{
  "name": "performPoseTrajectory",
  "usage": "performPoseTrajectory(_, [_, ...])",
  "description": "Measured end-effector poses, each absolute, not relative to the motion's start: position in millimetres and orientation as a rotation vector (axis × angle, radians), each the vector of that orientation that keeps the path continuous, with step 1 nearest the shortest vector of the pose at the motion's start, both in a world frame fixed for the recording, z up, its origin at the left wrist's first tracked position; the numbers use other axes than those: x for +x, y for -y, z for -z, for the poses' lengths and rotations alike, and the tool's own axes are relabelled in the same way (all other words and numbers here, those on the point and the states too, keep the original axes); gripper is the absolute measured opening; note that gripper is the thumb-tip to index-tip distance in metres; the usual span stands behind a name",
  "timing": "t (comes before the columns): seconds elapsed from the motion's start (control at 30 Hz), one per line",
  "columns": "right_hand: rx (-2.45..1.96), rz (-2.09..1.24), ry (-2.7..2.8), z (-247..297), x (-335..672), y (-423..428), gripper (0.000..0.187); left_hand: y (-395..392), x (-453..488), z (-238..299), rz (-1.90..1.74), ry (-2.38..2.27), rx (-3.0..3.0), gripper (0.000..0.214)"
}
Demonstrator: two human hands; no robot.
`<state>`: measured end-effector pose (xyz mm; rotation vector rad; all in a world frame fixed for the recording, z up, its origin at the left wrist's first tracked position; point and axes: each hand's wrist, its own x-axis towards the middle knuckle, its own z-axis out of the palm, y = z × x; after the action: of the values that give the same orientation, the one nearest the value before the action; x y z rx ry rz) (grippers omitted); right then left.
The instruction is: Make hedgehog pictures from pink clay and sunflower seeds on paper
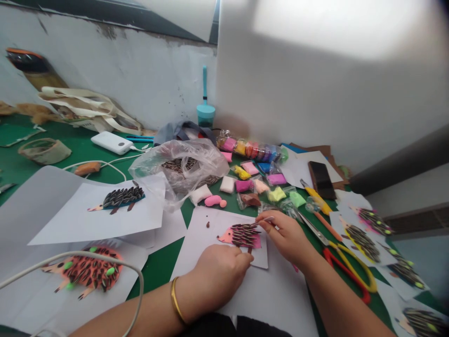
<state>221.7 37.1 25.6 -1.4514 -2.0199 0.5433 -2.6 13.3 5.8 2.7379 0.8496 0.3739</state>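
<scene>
A pink clay hedgehog [241,235] covered with striped sunflower seeds lies on a white paper sheet [210,234] in front of me. My left hand [219,271], with a gold bangle on the wrist, rests closed on the paper just below the hedgehog, fingertips touching its lower edge. My right hand [286,234] is pinched on a thin stick-like tool [264,220] whose tip meets the hedgehog's back at the right.
A clear plastic bag of sunflower seeds [185,171] sits behind. Small clay packets [259,185] in many colours, yellow-and-red scissors [345,267], a phone [321,180], a power bank [112,142] and several finished hedgehog sheets [121,199] lie around on the green table [161,264].
</scene>
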Motion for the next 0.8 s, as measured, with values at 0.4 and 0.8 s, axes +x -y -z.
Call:
performPoseTrajectory(0.4, [-1.444, -0.631, 1.983, -22.2, 220.9, -38.4, 0.02, -12.4, -4.0, -5.3, -0.432, -0.819, 2.718, 0.018])
performPoseTrajectory(0.8, [-1.449, -0.661, 1.958, -22.8, 220.5, -39.4, 0.019, -12.0, -5.1, -4.2, -0.465, -0.821, 2.687, 0.018])
